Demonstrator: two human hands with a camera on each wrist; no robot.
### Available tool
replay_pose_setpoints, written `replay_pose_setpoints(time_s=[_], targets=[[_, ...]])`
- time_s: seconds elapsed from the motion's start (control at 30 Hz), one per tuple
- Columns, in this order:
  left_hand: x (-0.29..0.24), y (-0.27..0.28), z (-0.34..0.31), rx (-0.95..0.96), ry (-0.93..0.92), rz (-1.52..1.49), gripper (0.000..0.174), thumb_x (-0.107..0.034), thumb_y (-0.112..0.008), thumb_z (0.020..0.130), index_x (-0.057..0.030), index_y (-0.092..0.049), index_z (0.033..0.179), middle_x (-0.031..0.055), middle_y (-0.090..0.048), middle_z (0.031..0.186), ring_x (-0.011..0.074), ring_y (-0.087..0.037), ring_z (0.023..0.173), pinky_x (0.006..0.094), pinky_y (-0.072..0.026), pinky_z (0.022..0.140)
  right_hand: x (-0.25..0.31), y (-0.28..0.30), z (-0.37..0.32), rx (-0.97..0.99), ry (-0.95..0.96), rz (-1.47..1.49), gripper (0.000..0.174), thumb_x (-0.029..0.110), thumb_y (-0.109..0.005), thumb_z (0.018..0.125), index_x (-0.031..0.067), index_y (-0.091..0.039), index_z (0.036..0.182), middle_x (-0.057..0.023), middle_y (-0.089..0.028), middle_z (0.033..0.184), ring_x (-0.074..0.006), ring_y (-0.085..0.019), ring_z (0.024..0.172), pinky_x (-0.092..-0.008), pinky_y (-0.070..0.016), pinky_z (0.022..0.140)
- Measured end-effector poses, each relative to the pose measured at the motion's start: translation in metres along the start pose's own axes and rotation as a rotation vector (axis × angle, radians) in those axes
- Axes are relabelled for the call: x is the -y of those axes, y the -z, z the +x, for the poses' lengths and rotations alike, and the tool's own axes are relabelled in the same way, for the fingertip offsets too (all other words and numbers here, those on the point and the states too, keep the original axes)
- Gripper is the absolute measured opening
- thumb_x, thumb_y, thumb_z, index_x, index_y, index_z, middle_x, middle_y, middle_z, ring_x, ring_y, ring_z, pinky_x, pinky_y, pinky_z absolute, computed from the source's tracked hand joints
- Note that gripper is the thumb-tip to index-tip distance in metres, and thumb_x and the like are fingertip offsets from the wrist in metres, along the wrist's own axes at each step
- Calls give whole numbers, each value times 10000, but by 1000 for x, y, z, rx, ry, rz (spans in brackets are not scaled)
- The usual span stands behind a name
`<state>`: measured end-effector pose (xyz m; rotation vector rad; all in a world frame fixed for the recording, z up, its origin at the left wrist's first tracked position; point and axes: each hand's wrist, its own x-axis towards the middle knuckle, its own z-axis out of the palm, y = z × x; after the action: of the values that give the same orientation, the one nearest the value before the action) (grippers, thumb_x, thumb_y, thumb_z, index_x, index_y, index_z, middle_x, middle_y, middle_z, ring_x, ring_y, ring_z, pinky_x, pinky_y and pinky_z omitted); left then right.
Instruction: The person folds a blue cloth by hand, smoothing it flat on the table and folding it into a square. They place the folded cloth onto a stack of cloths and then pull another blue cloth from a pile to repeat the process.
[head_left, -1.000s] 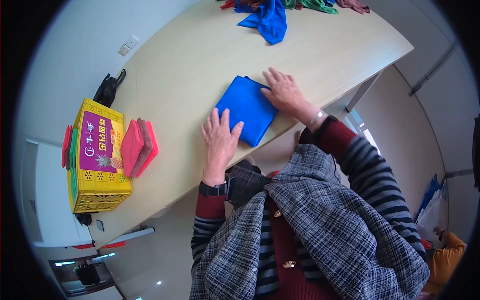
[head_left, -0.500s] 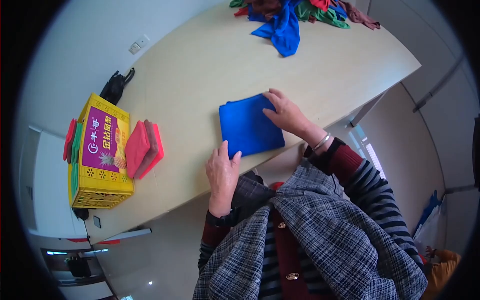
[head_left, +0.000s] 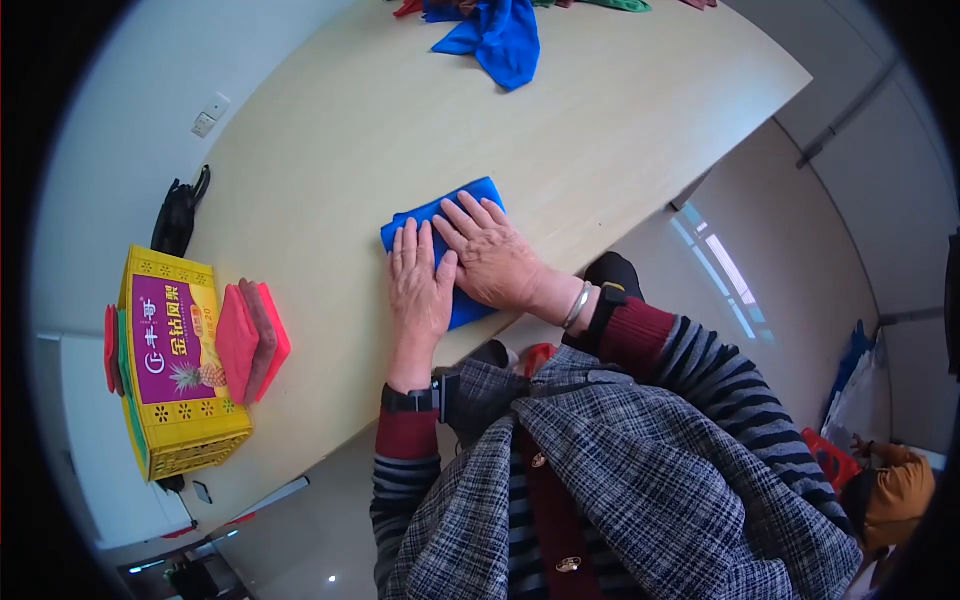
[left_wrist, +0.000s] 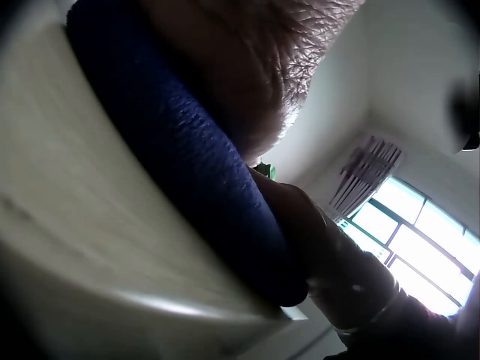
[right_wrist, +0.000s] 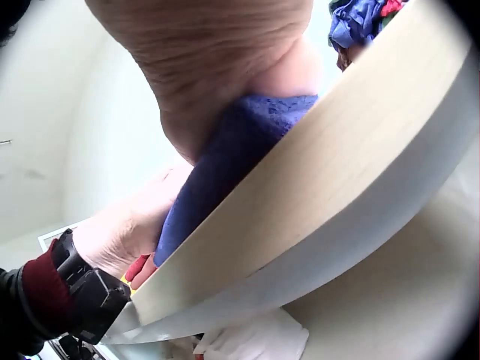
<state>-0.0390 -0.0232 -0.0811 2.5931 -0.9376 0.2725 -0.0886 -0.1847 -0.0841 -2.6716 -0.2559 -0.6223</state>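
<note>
A folded blue cloth (head_left: 470, 309) lies on the table near its front edge, in the head view. Flat on its left part rests my left hand (head_left: 420, 285), fingers straight and pointing away from me. My right hand (head_left: 490, 258) presses on the cloth beside it, fingers spread, its thumb side close to the left thumb. Between them the hands cover most of the cloth. From the left wrist, the cloth (left_wrist: 187, 150) shows as a thick rounded fold under the palm. The right wrist view has the cloth (right_wrist: 217, 180) under the right hand, along the table edge.
A yellow crate (head_left: 200, 430) stands at the left, with folded red and brown cloths (head_left: 255, 340) leaning on its near side. Loose blue cloth (head_left: 505, 45) spills from a pile at the far edge. A black bag (head_left: 178, 215) sits by the wall.
Both hands have moved from the sides of the blue cloth onto its top, close together. The cloth is turned differently from half a second ago; the head view has shifted too.
</note>
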Motion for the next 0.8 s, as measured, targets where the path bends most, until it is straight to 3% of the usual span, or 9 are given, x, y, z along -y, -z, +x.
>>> replay_pose_setpoints(time_s=[0.27, 0.57, 0.67, 0.8], targets=[[-8, 7, 2, 33, 2, 67, 756, -581, -366, 1028, -29, -330, 1543, 192, -293, 1611, 356, -233, 1504, 480, -176, 1230, -28, 5, 21, 64, -116, 12, 600, 420, -479, 998, 45, -460, 1466, -190, -421, 1533, -369, -331, 1459, -490, -224, 1212], [-3, 6, -3, 22, 8, 55, 747, -577, -368, 1030, -27, -348, 1535, 194, -314, 1602, 357, -241, 1500, 483, -188, 1225, -57, 6, 14, -25, -211, -46, 574, 425, -459, 1014, 54, -465, 1453, -180, -442, 1518, -350, -350, 1449, -487, -250, 1197], [2, 5, -4, 21, 11, 21, 696, -535, -345, 1053, -38, -346, 1540, 189, -306, 1606, 347, -235, 1505, 444, -177, 1232, -67, 21, 1, 28, -203, -186, 540, 387, -483, 1008, 43, -485, 1425, -175, -462, 1499, -343, -376, 1432, -491, -274, 1184], [3, 7, -6, 24, 46, -87, 675, -521, -340, 1058, -37, -372, 1528, 184, -313, 1605, 340, -244, 1502, 437, -183, 1230, -62, 39, -14, 22, -292, -23, 510, 338, -519, 993, 34, -498, 1402, -173, -477, 1482, -340, -398, 1417, -504, -290, 1173]])
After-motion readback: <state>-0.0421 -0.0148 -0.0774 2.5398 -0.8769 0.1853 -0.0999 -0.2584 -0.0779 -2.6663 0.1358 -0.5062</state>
